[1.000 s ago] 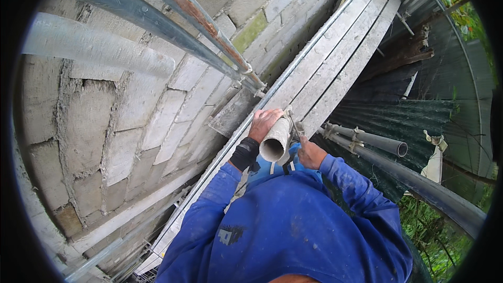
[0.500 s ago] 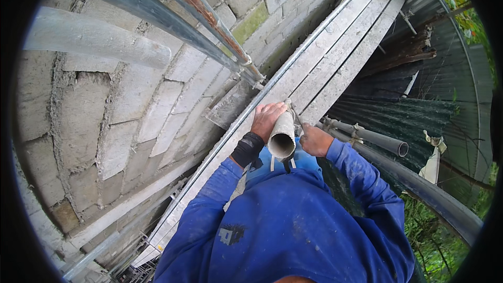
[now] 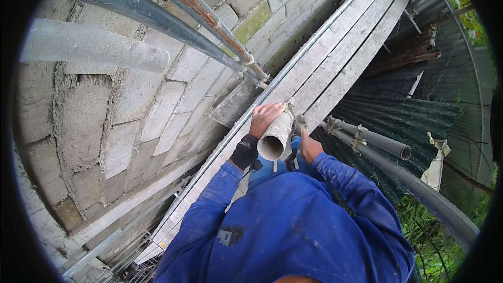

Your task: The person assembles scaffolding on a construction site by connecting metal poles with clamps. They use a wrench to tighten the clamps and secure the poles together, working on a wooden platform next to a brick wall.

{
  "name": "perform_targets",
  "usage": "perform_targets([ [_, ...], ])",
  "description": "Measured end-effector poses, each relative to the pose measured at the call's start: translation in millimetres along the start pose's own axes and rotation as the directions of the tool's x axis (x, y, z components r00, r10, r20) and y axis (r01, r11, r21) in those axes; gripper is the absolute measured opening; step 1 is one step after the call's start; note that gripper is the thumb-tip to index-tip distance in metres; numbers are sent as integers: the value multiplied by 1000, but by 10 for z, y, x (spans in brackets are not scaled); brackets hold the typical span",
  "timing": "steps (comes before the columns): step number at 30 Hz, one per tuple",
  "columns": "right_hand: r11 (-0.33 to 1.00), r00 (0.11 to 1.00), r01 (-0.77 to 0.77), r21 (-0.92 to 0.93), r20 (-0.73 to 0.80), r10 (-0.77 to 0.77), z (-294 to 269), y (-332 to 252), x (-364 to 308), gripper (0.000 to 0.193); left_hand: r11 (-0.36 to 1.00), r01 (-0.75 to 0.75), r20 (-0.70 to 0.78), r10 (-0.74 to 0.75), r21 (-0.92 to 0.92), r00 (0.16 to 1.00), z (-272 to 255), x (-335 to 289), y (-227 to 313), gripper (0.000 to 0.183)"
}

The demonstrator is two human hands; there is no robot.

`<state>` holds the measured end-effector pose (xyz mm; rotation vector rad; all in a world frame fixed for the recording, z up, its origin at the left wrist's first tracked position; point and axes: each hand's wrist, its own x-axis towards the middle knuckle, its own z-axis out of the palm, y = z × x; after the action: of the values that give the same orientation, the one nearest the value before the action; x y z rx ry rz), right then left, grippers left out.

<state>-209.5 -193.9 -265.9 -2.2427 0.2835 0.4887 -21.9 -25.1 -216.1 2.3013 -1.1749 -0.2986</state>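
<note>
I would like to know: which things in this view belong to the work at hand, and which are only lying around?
Seems part of the work:
- pale pipe, gripped by the left hand
- small metal piece at the right hand; its kind is unclear

Seems only lying around:
- dark corrugated sheet
- weathered timber

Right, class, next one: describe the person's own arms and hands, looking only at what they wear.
Both arms have long blue sleeves, with pale smudges on the right one. The left hand is ungloved, with a black wrap around its wrist. The right hand is ungloved too, and no wrap shows there.
</note>
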Motion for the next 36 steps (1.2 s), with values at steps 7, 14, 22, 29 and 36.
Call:
perform_targets([
  [7, 988, 969, -151, 39, -190, 156, 95, 596, 1217, 29, 998, -49, 152, 56, -49, 987, -76, -44, 450, 62],
  [14, 959, 760, -224, -176, -647, 58, -439, 447, 1466, 30, 999, -46, 152, 46, -4, 987, -5, -12, 615, 57],
  [22, 985, 847, -174, -2, -510, 149, -259, 937, 1436, 36, 997, -79, 191, 81, -17, 978, 34, 208, 728, 75],
  [29, 927, 811, -227, 299, -470, 350, 89, 969, 1437, 36, 995, -98, 177, 95, 6, 980, 85, 299, 688, 71],
  [36, 987, 952, -157, 21, -264, 157, -120, 811, 808, 32, 1000, -7, 110, 5, 19, 994, 82, 181, 428, 47],
])
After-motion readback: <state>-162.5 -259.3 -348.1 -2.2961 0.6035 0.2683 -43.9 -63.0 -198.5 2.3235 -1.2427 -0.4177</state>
